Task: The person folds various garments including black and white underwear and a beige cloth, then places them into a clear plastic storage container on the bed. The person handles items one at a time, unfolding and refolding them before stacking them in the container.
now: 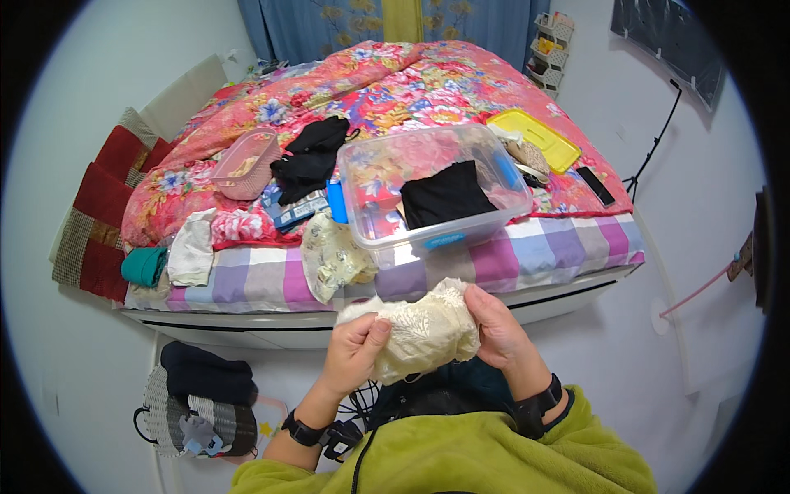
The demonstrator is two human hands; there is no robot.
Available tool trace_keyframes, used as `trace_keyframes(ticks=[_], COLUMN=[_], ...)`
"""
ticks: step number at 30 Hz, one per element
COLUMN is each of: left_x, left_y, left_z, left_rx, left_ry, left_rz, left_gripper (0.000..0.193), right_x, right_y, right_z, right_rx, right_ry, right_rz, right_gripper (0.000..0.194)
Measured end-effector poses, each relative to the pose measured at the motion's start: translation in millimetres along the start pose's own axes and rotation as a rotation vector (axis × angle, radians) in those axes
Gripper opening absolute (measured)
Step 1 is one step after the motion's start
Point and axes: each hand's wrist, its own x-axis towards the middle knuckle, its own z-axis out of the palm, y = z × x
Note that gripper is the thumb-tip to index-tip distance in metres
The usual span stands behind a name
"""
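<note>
Between my two hands I hold a cream lace garment point(423, 333) in front of my body, just off the bed's near edge. My left hand point(357, 352) pinches its left end with the thumb on top. At the opposite end, my right hand point(498, 327) grips the upper corner. Beyond the garment a clear plastic storage box point(376, 238) stands without its lid on the bed. Folded black cloth point(444, 194) lies inside, with something beige partly hidden beneath it. A patterned translucent plastic bag point(333, 256) rests against the box's left side.
Left of the box are black garments point(315, 154), a pink basket point(247, 163), white cloth point(192, 247) and a teal roll point(144, 267). A yellow lid point(537, 139) and a phone point(595, 186) lie to the right. A woven basket point(160, 407) with dark clothing stands on the floor.
</note>
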Motion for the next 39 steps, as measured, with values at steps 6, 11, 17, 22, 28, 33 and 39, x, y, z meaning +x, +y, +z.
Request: trace_keyframes(ticks=[6, 11, 17, 22, 28, 33, 39], left_x=[22, 47, 49, 37, 28, 22, 15], left_y=[-1, 13, 2, -10, -1, 2, -4], left_z=[2, -3, 1, 6, 8, 24, 36], left_rx=[-0.025, -0.133, 0.074, 0.244, 0.430, 0.476, 0.404], left_ry=[-0.027, -0.105, -0.059, -0.019, -0.162, -0.282, -0.379], left_rz=[-0.022, -0.090, 0.057, 0.179, 0.302, 0.394, 0.342], left_gripper=[0.031, 0.022, 0.014, 0.012, 0.016, 0.019, 0.023], right_x=[5, 7, 0, -11, -24, -28, -36], right_y=[-16, -49, -52, -45, -48, -41, -5], right_z=[3, 0, 1, -9, -18, -15, -4], right_rx=[-0.109, -0.290, -0.427, -0.433, -0.975, -1.565, -1.281], right_ry=[0.000, 0.065, 0.050, 0.056, 0.162, 0.089, -0.144], right_rz=[-0.040, -0.265, -0.378, -0.293, -0.289, -0.805, -0.290], right_gripper=[0.034, 0.040, 0.030, 0.028, 0.033, 0.063, 0.062])
